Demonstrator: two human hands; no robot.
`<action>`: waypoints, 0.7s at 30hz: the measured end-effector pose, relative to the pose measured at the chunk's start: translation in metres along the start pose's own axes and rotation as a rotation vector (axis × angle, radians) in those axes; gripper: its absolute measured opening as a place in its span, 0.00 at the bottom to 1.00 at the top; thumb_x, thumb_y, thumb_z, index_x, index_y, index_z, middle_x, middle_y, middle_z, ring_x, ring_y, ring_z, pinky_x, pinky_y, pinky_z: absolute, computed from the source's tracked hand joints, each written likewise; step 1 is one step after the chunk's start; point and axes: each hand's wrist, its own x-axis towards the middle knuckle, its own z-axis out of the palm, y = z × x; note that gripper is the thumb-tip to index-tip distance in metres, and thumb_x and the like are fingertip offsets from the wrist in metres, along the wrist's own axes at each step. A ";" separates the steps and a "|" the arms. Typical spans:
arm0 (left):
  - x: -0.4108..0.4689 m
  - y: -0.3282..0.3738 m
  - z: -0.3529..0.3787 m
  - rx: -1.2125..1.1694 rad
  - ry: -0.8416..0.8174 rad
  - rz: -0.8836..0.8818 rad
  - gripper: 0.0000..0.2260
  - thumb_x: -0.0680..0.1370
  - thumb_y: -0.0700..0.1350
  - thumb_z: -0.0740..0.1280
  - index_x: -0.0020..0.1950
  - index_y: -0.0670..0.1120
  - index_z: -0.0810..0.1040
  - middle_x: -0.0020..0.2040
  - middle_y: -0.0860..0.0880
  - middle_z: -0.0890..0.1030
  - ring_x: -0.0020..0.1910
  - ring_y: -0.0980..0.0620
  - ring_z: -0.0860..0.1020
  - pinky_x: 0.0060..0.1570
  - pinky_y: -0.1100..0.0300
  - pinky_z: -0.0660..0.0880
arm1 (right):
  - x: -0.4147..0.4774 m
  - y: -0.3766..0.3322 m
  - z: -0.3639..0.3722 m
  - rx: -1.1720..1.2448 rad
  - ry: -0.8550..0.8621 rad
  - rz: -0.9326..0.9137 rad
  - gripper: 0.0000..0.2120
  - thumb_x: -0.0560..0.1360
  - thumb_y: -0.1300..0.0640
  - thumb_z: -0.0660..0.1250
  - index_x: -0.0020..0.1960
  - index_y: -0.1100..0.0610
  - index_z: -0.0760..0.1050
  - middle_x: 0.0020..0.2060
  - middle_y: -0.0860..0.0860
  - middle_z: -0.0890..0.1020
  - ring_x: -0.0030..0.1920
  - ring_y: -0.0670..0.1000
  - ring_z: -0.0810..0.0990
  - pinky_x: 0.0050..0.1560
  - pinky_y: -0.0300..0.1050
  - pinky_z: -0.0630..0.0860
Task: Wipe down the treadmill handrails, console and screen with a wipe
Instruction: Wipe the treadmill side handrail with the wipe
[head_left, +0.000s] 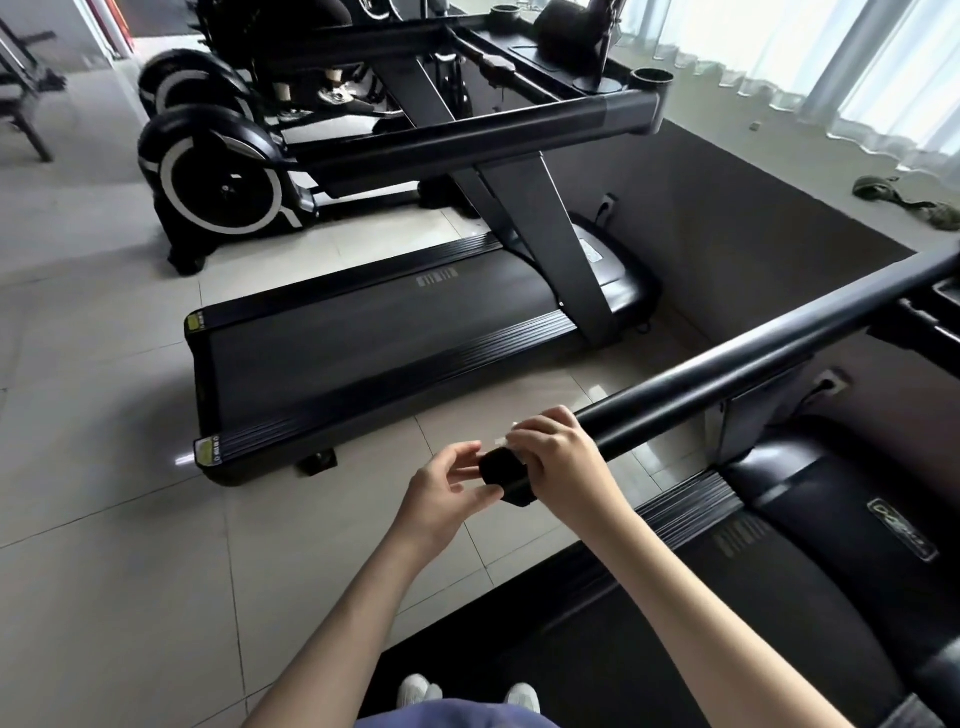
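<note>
Wipe: a white wipe (503, 441) shows only as a thin strip under the fingertips of the right hand (561, 462), pressed against the near handrail (727, 374) close to its free end.
Right hand grip: clenched over the top of the near handrail, fingers curled round the bar with the wipe trapped between hand and bar.
Left hand grip: the left hand (447, 491) is released, thumb and fingers loosely curved towards the rail's end cap (504, 475) and grasping nothing visible; contact with the cap cannot be confirmed.
Near handrail: a black round bar running from the hands up to the right edge of the view, surface glossy.
Near treadmill: its dark belt (675, 623) lies below the rail; the person stands at its rear end, white shoes (415, 688) visible at the bottom edge.
Console and screen: the near treadmill's own are outside the view.
Second treadmill: a second treadmill (363, 338) stands parallel to the left, well apart from the hands, with its own handrail (467, 135) and a console tray above.
Beyond: two exercise bikes (208, 176) with black-and-white wheel covers stand past the second treadmill.
Floor: pale glossy tiles (130, 571) lie between the machines.
Window side: sheer curtains (883, 62) hang at upper right, above a ledge bearing a green crumpled item (909, 200).
</note>
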 end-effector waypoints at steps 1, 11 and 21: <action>0.000 0.000 0.000 0.004 -0.001 0.005 0.20 0.71 0.39 0.75 0.59 0.53 0.74 0.54 0.55 0.81 0.56 0.59 0.79 0.63 0.51 0.74 | -0.003 -0.003 0.003 0.025 -0.015 0.016 0.16 0.70 0.58 0.58 0.41 0.58 0.85 0.39 0.51 0.85 0.40 0.56 0.79 0.41 0.45 0.78; 0.003 0.009 -0.002 0.166 -0.056 0.069 0.15 0.75 0.45 0.72 0.59 0.54 0.74 0.57 0.55 0.79 0.57 0.61 0.76 0.58 0.63 0.72 | -0.025 -0.002 0.007 -0.015 0.105 0.178 0.11 0.69 0.63 0.67 0.49 0.59 0.85 0.47 0.51 0.85 0.48 0.54 0.75 0.50 0.41 0.73; 0.004 0.013 0.010 0.373 0.021 0.265 0.19 0.73 0.40 0.74 0.64 0.47 0.78 0.55 0.57 0.74 0.56 0.59 0.72 0.54 0.77 0.64 | -0.021 0.004 0.001 -0.076 0.100 0.259 0.12 0.66 0.71 0.70 0.47 0.61 0.85 0.46 0.53 0.85 0.47 0.59 0.78 0.50 0.46 0.77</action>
